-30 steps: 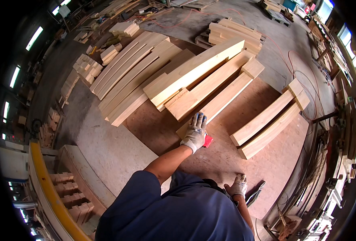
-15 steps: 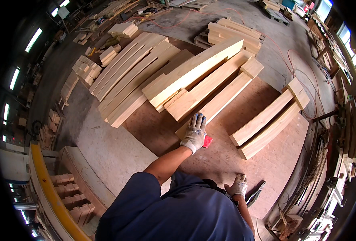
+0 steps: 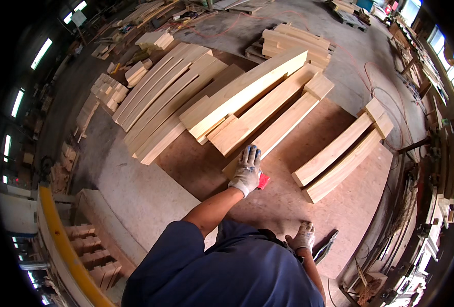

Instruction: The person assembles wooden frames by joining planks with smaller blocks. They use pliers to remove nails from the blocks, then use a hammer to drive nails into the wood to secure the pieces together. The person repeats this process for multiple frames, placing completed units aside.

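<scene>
My left hand (image 3: 246,171), in a whitish glove with bluish-stained fingertips, lies over the near end of a long pale wooden beam (image 3: 288,120). Its fingers are stretched forward along the wood. A small red object (image 3: 263,180) pokes out beside the palm; its kind is partly hidden. Down at the lower right, my right hand (image 3: 302,236), gloved too, rests on the brown board (image 3: 355,215), fingers extended and thumb out. A dark, long-handled tool (image 3: 325,246) lies just right of it. Left of the beam are another beam (image 3: 268,110) and a broad curved timber (image 3: 245,92).
Two curved beams (image 3: 342,153) lie side by side on the right. Several curved timbers (image 3: 173,87) fill the left, with short blocks (image 3: 109,91) beyond. Another timber stack (image 3: 296,43) stands at the back. A hose (image 3: 367,77) crosses the floor; a yellow rail (image 3: 63,240) runs at lower left.
The whole view has shifted very slightly. Both hands stay where they were on the beam and the board.
</scene>
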Tool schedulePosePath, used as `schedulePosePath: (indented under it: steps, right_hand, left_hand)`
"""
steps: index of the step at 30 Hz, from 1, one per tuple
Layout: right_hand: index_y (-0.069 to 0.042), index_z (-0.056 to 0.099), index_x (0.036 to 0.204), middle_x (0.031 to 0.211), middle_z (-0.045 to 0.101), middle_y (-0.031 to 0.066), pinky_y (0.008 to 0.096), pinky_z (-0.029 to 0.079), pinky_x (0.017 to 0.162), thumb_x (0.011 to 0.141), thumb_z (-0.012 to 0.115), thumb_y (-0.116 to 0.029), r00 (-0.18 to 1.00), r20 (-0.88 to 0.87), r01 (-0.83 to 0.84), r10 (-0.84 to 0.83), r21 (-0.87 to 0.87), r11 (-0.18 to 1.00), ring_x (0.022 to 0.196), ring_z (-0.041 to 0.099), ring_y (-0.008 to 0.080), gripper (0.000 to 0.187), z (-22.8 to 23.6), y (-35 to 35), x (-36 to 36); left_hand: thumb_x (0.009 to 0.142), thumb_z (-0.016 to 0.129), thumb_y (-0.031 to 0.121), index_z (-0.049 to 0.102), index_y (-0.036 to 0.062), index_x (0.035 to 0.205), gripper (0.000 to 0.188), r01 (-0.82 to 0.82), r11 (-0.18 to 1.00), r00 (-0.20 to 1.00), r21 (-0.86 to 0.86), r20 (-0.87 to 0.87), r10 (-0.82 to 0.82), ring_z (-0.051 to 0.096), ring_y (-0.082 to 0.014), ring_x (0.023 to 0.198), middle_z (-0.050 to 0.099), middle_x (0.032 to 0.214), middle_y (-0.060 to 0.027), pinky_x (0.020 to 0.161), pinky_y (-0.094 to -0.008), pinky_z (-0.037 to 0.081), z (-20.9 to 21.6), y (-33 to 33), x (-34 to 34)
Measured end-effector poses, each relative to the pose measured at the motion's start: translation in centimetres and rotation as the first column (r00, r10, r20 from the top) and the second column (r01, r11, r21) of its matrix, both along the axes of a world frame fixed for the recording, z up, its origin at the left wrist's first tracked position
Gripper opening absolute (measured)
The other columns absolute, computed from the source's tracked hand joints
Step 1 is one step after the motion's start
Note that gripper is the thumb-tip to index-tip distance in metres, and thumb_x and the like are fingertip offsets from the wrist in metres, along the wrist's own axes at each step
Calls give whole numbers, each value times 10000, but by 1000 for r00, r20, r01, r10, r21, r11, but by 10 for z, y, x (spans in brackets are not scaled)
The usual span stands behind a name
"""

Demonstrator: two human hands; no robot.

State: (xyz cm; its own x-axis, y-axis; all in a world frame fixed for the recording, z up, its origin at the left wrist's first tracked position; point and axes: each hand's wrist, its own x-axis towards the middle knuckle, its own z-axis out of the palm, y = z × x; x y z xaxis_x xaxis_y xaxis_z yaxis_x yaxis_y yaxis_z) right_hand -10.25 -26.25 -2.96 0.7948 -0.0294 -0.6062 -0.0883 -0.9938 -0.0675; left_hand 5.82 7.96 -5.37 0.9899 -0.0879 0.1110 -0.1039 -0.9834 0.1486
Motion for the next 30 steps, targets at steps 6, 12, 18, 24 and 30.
schedulePosePath:
  steps: [6, 12, 18, 24, 30]
  right_hand:
    - [27, 329, 1651, 1722, 260, 335, 536, 353, 1280, 794, 869, -550, 1000, 12, -9, 9, -9, 1000, 1581, 299, 497, 1165, -1, 1, -1]
    - [15, 331, 1662, 1742, 226, 315, 560, 344, 1276, 836, 847, -548, 1000, -6, 1, -1, 26, 1000, 1593, 278, 492, 1125, -5, -2, -2]
    - [28, 347, 1647, 1713, 269, 321, 560, 372, 1258, 789, 869, -580, 999, 33, 1, -1, 6, 1000, 1577, 301, 491, 1174, -10, -3, -5]
    - [51, 353, 1641, 1704, 286, 297, 554, 378, 1236, 855, 823, -579, 1000, 10, -2, 2, 4, 1000, 1573, 293, 453, 1112, 5, 2, -3]
    - [41, 395, 1634, 1688, 311, 288, 545, 387, 1230, 863, 813, -568, 1000, 17, -9, 9, 2, 1000, 1570, 303, 449, 1068, 10, 3, -2]
  left_hand:
    - [979, 664, 331, 396, -95, 1626, 820, 5, 999, 1000, -34, -3, -5, 250, -485, 1619, 319, 1729, -289, 1345, -586, 190, 3, 1, -4]
    - [962, 697, 331, 398, -79, 1630, 839, -12, 999, 1000, -48, 11, 12, 249, -493, 1620, 339, 1721, -286, 1340, -601, 194, -4, 0, -4]
    - [1016, 641, 344, 356, -85, 1648, 816, -2, 1000, 1000, -28, -30, 1, 202, -489, 1641, 271, 1760, -285, 1355, -590, 143, 5, 0, -3]
    - [994, 677, 368, 353, -64, 1661, 858, -24, 999, 997, -24, -73, 22, 194, -487, 1641, 260, 1764, -276, 1351, -593, 146, 8, -5, -3]
    - [961, 735, 359, 364, -76, 1654, 899, -24, 999, 999, -46, -43, 22, 200, -481, 1641, 267, 1759, -274, 1349, -601, 144, 9, -3, -4]
